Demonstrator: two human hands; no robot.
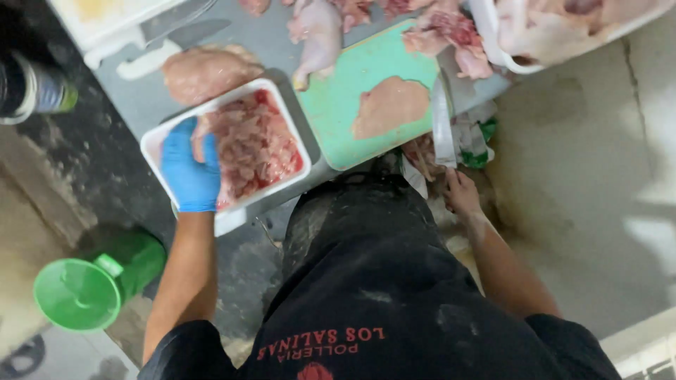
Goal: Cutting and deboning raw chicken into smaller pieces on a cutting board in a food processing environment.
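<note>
My left hand [189, 172], in a blue glove, grips the near rim of a white tray [156, 138] filled with chopped raw chicken pieces [255, 144]. My right hand [461, 191] is bare and hangs below the table edge, next to crumpled plastic and scraps [470, 144]; whether it holds anything is hidden. A green cutting board [338, 105] lies to the right of the tray with a flat chicken fillet [391, 107] on it. A knife [443, 123] lies along the board's right edge.
Whole raw chicken pieces [317, 35] and a fillet [208, 70] lie on the grey table. A white tub [496, 49] of chicken stands at the back right. A cleaver [165, 43] rests at the back left. A green bucket [95, 281] stands on the floor to my left.
</note>
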